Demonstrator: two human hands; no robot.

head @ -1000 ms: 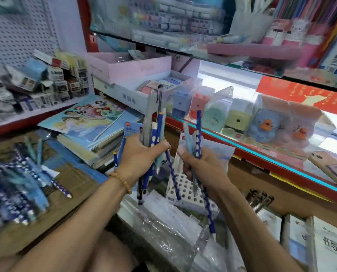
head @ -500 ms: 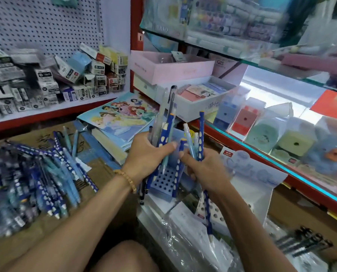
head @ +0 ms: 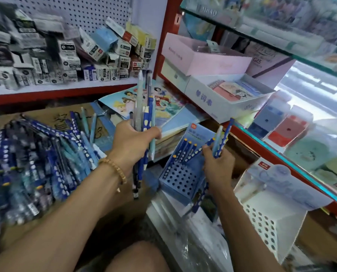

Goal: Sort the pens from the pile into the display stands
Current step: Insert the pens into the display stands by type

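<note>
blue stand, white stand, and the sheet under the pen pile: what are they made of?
Blue stand: looks like matte printed card or thin plastic; flat folded faces, punched holes. Can't tell which.
White stand: same build, matte white, with a thin printed header card; likely card.
Sheet under the pen pile: brown cardboard, dull, with printed marks.

Small printed boxes (head: pixel 69 61) crowd a red-edged shelf (head: pixel 46 95) below a white pegboard (head: pixel 81 14). A princess colouring book (head: pixel 154 103) tops a stack of books beside a pink box (head: pixel 203 55), with plush toys (head: pixel 308 154) behind glass at right
</note>
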